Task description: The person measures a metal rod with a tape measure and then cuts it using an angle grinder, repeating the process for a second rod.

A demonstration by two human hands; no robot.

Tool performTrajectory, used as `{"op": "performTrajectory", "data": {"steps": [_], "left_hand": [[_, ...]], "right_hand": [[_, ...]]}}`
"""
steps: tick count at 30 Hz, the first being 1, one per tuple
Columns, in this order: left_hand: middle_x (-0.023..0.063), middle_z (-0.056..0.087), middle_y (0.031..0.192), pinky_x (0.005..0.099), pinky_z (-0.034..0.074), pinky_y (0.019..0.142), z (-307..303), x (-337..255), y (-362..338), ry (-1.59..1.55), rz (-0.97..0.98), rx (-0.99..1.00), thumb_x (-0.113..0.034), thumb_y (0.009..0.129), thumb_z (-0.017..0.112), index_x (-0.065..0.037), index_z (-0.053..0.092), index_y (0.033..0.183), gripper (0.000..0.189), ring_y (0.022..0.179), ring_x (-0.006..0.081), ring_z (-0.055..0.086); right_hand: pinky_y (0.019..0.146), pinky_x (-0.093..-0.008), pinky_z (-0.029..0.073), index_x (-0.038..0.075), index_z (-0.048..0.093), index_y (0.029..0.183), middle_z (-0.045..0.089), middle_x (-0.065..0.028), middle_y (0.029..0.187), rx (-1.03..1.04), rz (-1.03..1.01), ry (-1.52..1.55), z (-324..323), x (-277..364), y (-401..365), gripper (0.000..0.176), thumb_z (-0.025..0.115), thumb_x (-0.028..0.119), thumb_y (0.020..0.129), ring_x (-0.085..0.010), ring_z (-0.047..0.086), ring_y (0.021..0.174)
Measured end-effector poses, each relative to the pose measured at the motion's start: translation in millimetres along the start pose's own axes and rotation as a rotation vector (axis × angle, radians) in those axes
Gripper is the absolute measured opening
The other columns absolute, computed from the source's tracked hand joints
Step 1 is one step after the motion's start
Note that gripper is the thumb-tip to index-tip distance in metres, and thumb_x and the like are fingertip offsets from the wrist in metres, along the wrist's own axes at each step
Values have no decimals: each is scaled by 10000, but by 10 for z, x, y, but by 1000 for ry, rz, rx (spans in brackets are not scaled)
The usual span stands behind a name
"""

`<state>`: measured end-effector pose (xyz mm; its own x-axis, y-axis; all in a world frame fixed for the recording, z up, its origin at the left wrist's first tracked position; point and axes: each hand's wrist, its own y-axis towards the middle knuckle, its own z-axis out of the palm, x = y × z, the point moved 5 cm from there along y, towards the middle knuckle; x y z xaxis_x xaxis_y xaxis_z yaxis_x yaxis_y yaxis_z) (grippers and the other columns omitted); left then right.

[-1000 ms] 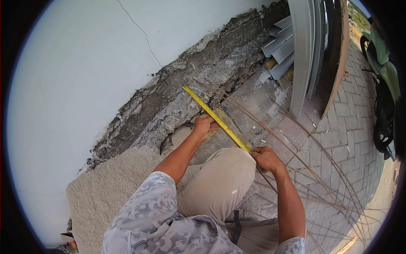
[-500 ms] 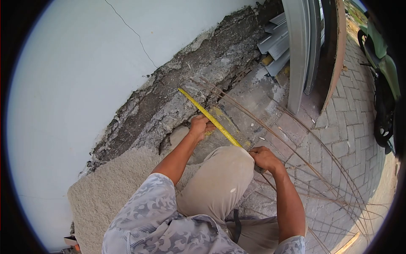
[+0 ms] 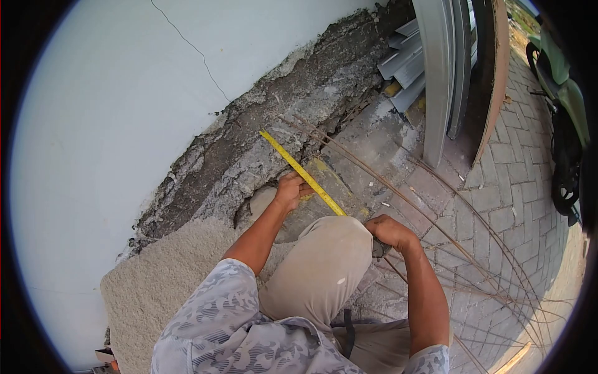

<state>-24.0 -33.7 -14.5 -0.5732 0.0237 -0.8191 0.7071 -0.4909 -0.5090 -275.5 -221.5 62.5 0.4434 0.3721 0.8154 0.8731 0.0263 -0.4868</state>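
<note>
Steadily is how this yellow tape measure blade (image 3: 295, 164) is best handled: kept straight, with no sag or twist along its length, so the printed face stays readable. It slants across the ground from the broken concrete footing (image 3: 233, 177) down to the raised knee (image 3: 339, 240), which hides its lower end. The fingers of the left hand (image 3: 291, 190) are loosely extended at the blade's edge, about midway along; whether they pinch it or merely prop it, I cannot tell. Light support there would seem enough, since pressing hard could bow the thin strip. The right hand (image 3: 390, 231) is curled tightly around the dark tape case (image 3: 379, 249) beside the knee; a firm, level grip should stop the blade from skewing.

The footing is grey, jagged and crumbly, running under a smooth white wall (image 3: 118, 124) split by a fine, wandering crack. Below it spreads a pale, grainy sand heap (image 3: 165, 274). Thin, rust-brown steel rods (image 3: 393, 188) cross the grey block pavers (image 3: 501, 187), and smooth, angular metal channels (image 3: 408, 65) lie stacked farther off.
</note>
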Motion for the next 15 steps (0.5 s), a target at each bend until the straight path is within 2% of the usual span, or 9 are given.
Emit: {"op": "performTrajectory", "data": {"steps": [3,6,8,12,15], "left_hand": [[176,708,1085,414,630,836,-26,33,2,-10,8,33,-46,1007,489,54,619,1223,271,907,278,729],[192,709,1093,432,620,850,-108,111,82,-51,14,72,-134,1030,474,53,608,1233,306,910,289,726],[204,702,1089,455,608,861,-125,133,84,-89,3,52,-265,1053,438,53,607,1216,395,917,308,718],[224,687,1077,494,583,878,-61,95,23,-169,-29,6,-511,1066,340,44,614,1173,628,926,341,697],[221,680,1070,499,576,880,-34,109,31,-142,-51,-41,-598,1056,287,39,622,1156,727,922,346,687]], "right_hand": [[767,-390,507,-24,732,937,709,-187,919,5,65,120,14,-82,24,309,555,223,880,-262,663,842],[759,-379,506,-33,734,949,713,-173,914,7,102,209,59,-186,64,324,570,238,883,-217,646,834],[758,-372,510,-38,734,964,714,-164,916,10,89,191,44,-166,37,333,574,244,884,-196,636,838],[804,-379,509,-23,736,984,720,-193,965,15,72,128,-13,-61,-67,351,564,269,893,-260,665,882],[838,-394,502,-12,735,998,719,-216,1004,25,52,31,-28,-74,-101,363,549,284,900,-317,674,923]]}}
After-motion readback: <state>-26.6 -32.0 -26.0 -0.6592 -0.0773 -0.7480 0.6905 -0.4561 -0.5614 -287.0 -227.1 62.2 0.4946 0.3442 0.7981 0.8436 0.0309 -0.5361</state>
